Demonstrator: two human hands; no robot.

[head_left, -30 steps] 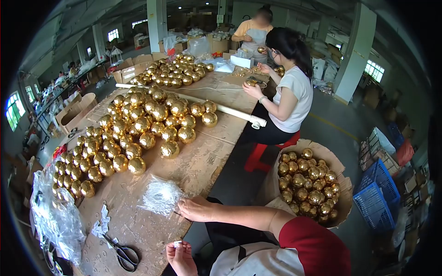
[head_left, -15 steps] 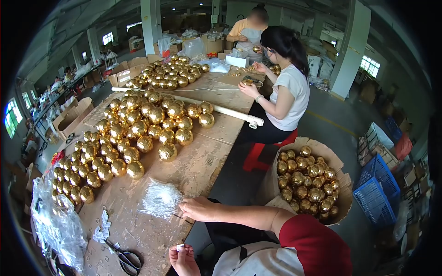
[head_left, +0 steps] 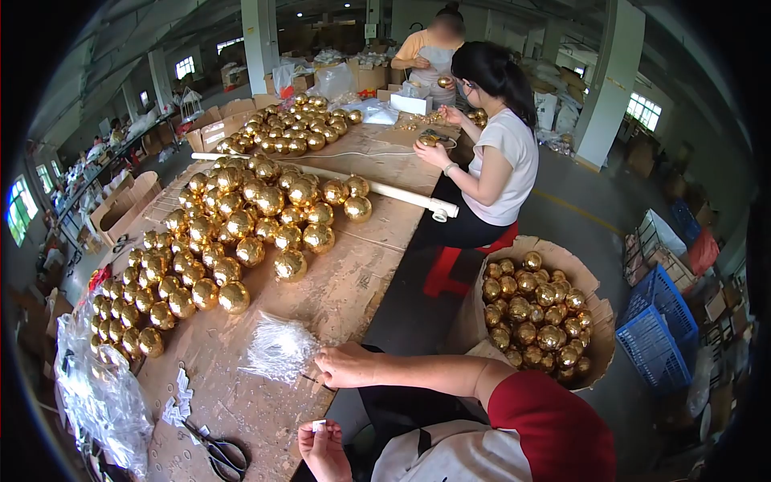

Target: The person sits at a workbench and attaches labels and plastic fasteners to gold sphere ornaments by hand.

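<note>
My left hand [head_left: 327, 454], low in the view at the table's near edge, pinches a small white tag [head_left: 319, 424] between thumb and finger. My right hand [head_left: 347, 366] is closed at the table edge, just right of a pile of thin white plastic strings [head_left: 279, 347]; what its fingertips hold, if anything, is too small to make out. A short dark line lies just below it. Several white tags [head_left: 178, 398] lie on the table to the left, beside black-handled scissors [head_left: 225, 458].
Many shiny gold balls [head_left: 269, 201] cover the wooden table [head_left: 353, 297], with a white pipe [head_left: 385, 189] behind them. Clear plastic bags [head_left: 100, 402] lie at left. A carton [head_left: 596, 337] of gold balls and a blue crate [head_left: 654, 329] stand at right. Two co-workers sit beyond.
My left hand has risen and turned slightly, so the tag stands higher above the fingertips. My right hand stays almost in place. The whole view has shifted a little.
</note>
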